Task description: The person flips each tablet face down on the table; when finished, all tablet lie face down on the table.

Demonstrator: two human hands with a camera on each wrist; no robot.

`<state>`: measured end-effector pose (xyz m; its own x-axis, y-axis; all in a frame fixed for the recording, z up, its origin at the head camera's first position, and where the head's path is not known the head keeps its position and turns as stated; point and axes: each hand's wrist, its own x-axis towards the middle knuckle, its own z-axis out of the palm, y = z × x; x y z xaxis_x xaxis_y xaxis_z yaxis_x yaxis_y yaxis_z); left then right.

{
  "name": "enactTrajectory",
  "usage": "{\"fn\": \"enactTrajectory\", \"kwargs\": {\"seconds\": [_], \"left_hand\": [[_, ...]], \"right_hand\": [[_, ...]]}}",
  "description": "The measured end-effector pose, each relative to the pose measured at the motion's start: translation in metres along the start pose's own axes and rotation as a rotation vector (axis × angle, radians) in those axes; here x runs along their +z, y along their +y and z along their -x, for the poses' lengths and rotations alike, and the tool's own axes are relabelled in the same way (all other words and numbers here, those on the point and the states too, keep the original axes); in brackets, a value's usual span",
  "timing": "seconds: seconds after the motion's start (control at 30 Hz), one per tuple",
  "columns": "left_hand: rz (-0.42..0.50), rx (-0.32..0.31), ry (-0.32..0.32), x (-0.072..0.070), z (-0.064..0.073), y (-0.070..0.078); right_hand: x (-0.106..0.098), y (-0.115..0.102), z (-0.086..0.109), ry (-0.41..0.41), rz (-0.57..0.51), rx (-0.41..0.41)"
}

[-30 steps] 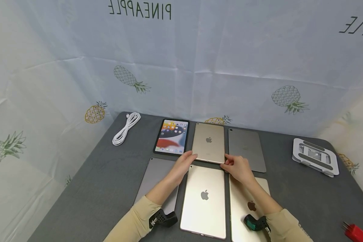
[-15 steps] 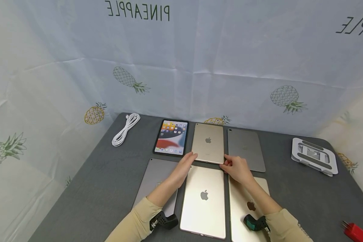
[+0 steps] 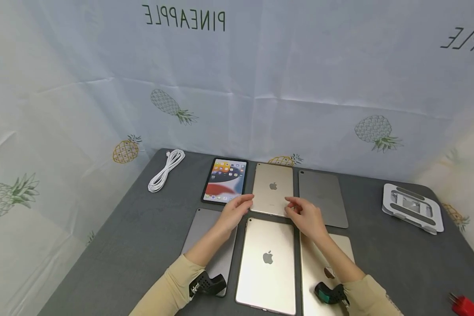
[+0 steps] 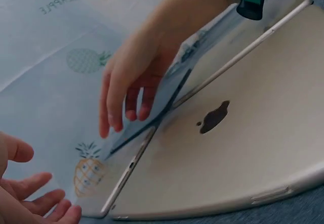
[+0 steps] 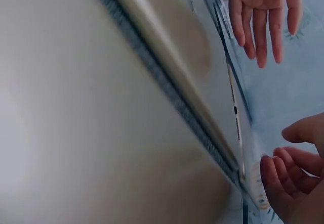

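In the head view a gold tablet (image 3: pixel 273 175) lies back-up in the middle of the back row. My left hand (image 3: pixel 233 213) hovers by its lower left corner, fingers loosely bent and holding nothing. Over its lower right corner is my right hand (image 3: pixel 307 218), also relaxed. Both wrist views show the left hand (image 5: pixel 263 11) and right hand (image 4: pixel 134 77) apart from the tablets, with nothing in the fingers. Nearest below them is another gold tablet (image 3: pixel 266 276). A third gold tablet (image 3: pixel 311 265) lies under my right forearm, and a grey tablet (image 3: pixel 223 261) under my left.
A tablet with a lit screen (image 3: pixel 225 177) lies at the back left and a grey tablet (image 3: pixel 321 191) at the back right. A coiled white cable (image 3: pixel 166 171), a folded white stand (image 3: pixel 412 207) and a red plug (image 3: pixel 468 306) lie further out on the dark table (image 3: pixel 114 267).
Both hands have come up off the lower corners of the middle gold tablet, and their fingers have let go of its edges. The tablets keep their layout.
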<state>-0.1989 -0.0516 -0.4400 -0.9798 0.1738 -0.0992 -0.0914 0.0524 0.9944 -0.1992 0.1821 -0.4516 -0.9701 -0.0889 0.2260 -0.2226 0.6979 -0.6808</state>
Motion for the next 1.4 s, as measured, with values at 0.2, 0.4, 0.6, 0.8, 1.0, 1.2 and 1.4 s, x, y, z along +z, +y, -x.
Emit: {"fn": "enactTrajectory", "kwargs": {"seconds": [0.2, 0.4, 0.6, 0.8, 1.0, 1.2, 1.4], "left_hand": [[0.004, 0.069, 0.081, -0.023, -0.009, 0.010], [-0.039, 0.090, 0.180, -0.050, -0.017, 0.013], [-0.065, 0.055, 0.233, -0.074, -0.018, 0.005], [-0.174, -0.043, 0.271, -0.091, -0.013, -0.001], [-0.213, -0.115, 0.223, -0.099, -0.009, -0.009], [-0.233, -0.103, 0.187, -0.100, -0.007, -0.012], [-0.236, -0.088, 0.209, -0.099, -0.008, -0.014]], "right_hand": [[0.014, -0.023, -0.012, -0.063, -0.325, 0.144], [0.039, -0.046, -0.022, -0.177, -0.636, 0.250], [0.066, -0.066, -0.028, -0.209, -0.760, 0.259], [0.081, -0.081, -0.029, -0.209, -0.831, 0.314], [0.093, -0.084, -0.027, -0.225, -0.951, 0.357], [0.098, -0.087, -0.024, -0.223, -1.004, 0.397], [0.098, -0.091, -0.025, -0.218, -1.052, 0.444]]}}
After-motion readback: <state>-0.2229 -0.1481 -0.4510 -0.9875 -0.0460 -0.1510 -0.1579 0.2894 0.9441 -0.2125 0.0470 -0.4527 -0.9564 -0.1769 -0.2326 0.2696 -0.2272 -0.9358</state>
